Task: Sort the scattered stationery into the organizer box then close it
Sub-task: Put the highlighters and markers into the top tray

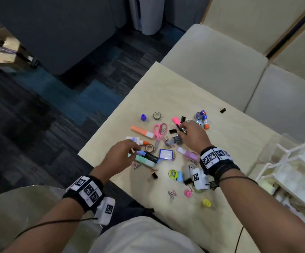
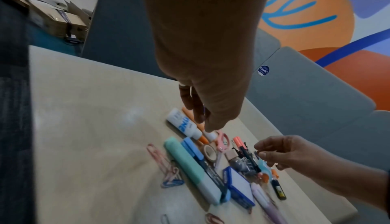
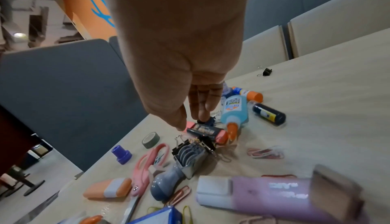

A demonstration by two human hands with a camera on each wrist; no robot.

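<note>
Stationery lies scattered on the pale table (image 1: 166, 92): pink scissors (image 1: 159, 132), an orange highlighter (image 1: 141, 131), a mint highlighter (image 1: 144, 160), a white glue bottle (image 1: 135, 140), paper clips and binder clips. My right hand (image 1: 182, 127) pinches a black binder clip (image 3: 205, 121) in the middle of the pile, beside a pink highlighter (image 3: 211, 131). My left hand (image 1: 134, 148) hovers with curled fingers over the glue bottle (image 2: 185, 126); thumb and forefinger seem to pinch a small paper clip. The open white organizer box (image 1: 294, 161) stands at the right edge.
Blue glue and glue sticks (image 1: 202, 117) lie behind the right hand. One binder clip (image 1: 222, 109) sits apart at the back. A purple stamp (image 1: 143, 117) and a tape roll (image 1: 156, 115) lie far left. Cushioned seats (image 1: 221, 66) border the table's far side.
</note>
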